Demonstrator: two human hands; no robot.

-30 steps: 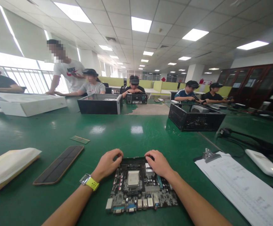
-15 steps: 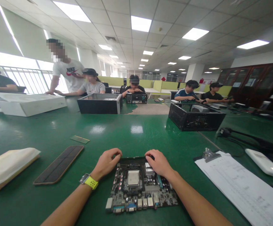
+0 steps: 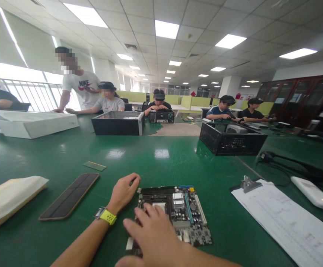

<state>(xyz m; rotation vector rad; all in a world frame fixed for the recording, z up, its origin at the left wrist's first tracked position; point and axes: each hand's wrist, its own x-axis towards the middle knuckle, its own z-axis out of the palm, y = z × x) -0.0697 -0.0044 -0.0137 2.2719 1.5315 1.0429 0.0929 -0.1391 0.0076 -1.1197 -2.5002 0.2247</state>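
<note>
A motherboard (image 3: pixel 182 213) lies on the green table (image 3: pixel 139 152) in front of me, its long black memory slots along the far edge. My right hand (image 3: pixel 157 237) is over its left half, palm down with fingers spread, covering most of the silver processor (image 3: pixel 160 205) and the near-left ports. Whether these fingertips touch the board I cannot tell. Beside the far left corner is my left hand (image 3: pixel 124 193), its fingers curled and thumb drawn against them. Nothing shows in that pinch. A loose green memory stick (image 3: pixel 94 165) rests farther off to the left.
To the left lie a dark flat panel (image 3: pixel 71 196) and a paper-wrapped packet (image 3: pixel 12 200). A clipboard with papers (image 3: pixel 286 218) is on the right, near black cables. Open computer cases (image 3: pixel 233 139) and a white box (image 3: pixel 36 124) stand farther back. Several people are around the table.
My right hand has left the board's far edge and come nearer and leftward, over the processor, fingers spreading. My left hand has shifted slightly left, away from the corner.
</note>
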